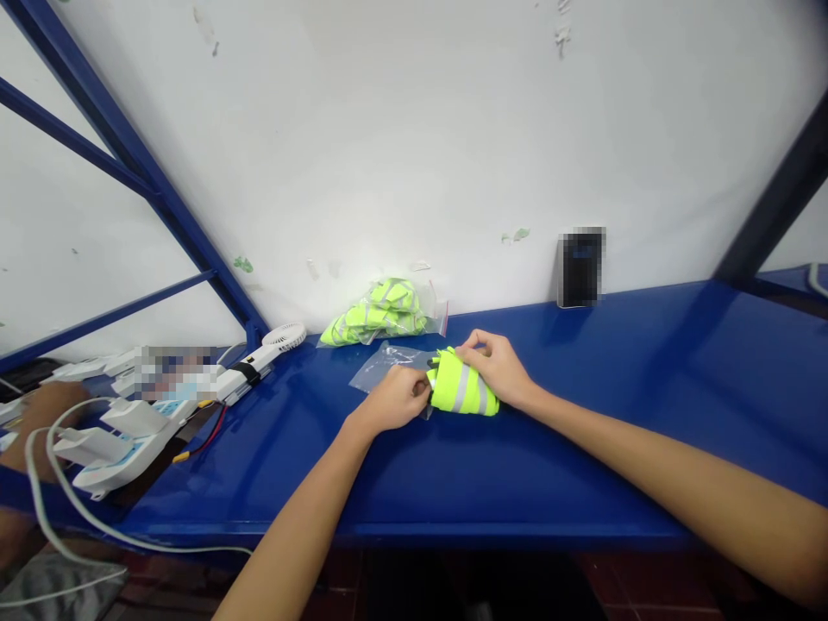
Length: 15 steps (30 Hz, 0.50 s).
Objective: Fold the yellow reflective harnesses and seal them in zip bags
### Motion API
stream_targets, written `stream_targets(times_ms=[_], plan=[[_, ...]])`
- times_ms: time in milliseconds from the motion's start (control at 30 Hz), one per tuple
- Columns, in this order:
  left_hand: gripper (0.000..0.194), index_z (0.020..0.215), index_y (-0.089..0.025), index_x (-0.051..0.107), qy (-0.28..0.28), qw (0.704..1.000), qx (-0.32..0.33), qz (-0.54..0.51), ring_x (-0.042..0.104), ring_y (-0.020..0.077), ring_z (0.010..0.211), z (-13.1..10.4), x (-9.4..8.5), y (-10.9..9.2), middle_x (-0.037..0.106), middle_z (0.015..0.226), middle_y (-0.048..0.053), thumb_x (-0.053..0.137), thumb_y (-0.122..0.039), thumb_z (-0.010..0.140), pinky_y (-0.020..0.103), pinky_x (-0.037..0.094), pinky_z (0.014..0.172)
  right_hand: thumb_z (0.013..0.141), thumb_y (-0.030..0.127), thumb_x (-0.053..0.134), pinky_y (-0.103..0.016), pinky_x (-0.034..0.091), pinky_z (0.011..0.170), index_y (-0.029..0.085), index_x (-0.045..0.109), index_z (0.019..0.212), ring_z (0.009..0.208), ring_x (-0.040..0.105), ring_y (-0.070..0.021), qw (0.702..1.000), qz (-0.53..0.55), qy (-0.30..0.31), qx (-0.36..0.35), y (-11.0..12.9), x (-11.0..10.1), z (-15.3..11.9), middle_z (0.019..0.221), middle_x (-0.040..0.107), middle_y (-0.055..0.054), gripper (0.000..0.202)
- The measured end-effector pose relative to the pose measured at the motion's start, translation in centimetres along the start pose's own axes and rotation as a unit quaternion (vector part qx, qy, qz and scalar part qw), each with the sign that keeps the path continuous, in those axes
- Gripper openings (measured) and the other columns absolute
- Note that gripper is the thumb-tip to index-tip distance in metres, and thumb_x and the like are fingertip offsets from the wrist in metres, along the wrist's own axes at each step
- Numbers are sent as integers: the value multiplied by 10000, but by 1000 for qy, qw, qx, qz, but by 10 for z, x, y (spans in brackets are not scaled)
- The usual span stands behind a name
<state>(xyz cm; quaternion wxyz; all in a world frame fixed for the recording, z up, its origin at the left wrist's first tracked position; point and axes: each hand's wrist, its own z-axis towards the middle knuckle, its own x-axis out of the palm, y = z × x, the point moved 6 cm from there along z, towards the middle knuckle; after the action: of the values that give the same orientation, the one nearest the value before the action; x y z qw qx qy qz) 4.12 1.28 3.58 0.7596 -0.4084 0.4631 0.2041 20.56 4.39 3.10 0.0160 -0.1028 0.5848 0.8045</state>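
A rolled-up neon yellow reflective vest (pixel 462 385) with grey stripes lies on the blue table, between my two hands. My left hand (pixel 402 397) is closed at its left end, fingers curled on the edge. At the upper right of the roll, my right hand (pixel 497 366) pinches the fabric between thumb and fingers. A clear plastic bag (pixel 381 364) lies flat behind my left hand, partly hidden by it. Against the wall, more neon yellow striped fabric (pixel 388 309) sits bunched in a clear bag.
To the left are a white power strip (pixel 133 453) with plugs and cables, and a small white fan (pixel 285 336). A dark phone (pixel 580 267) leans on the wall. Another person's hand (pixel 55 410) is at the far left. Blue frame posts (pixel 187 216) rise beside the table.
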Motion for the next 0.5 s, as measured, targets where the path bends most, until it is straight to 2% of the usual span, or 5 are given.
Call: stream_targets(times_ms=[67, 167, 333, 400, 500], plan=[[126, 648, -190, 511, -43, 997, 36, 45, 508, 168, 631, 1, -2, -4, 553, 647, 21, 469, -101, 727, 277, 368, 618, 728, 420, 647, -249, 320, 462, 206, 516, 684, 467, 444, -119, 997, 76, 20, 28, -1, 5, -2, 539, 541, 38, 255], [110, 724, -192, 504, -91, 993, 68, 35, 519, 188, 755, 2, -4, -7, 559, 759, 44, 465, -109, 785, 294, 406, 699, 697, 403, 681, -253, 369, 489, 202, 526, 682, 507, 501, -127, 988, 144, 29, 50, -4, 8, -2, 608, 603, 21, 254], [199, 803, -182, 496, -244, 968, 42, -37, 535, 175, 915, -3, -17, -3, 528, 957, 76, 358, -212, 942, 316, 438, 848, 692, 388, 693, -247, 365, 464, 192, 558, 705, 480, 514, -129, 995, 75, 16, 57, -13, 2, 3, 586, 618, 11, 238], [191, 808, -179, 508, -249, 967, 55, -22, 533, 187, 1023, -5, -18, -6, 522, 1076, 99, 382, -228, 943, 339, 429, 923, 690, 386, 692, -247, 364, 458, 189, 568, 702, 476, 517, -133, 998, 29, 15, 50, -15, 1, 4, 569, 611, 10, 233], [170, 796, -184, 519, -210, 973, 95, 28, 511, 212, 1134, -6, -16, -15, 520, 1220, 118, 413, -212, 925, 371, 416, 984, 688, 381, 686, -248, 367, 454, 190, 567, 696, 477, 512, -131, 997, 30, 0, 65, -18, 1, 4, 566, 603, 14, 226]])
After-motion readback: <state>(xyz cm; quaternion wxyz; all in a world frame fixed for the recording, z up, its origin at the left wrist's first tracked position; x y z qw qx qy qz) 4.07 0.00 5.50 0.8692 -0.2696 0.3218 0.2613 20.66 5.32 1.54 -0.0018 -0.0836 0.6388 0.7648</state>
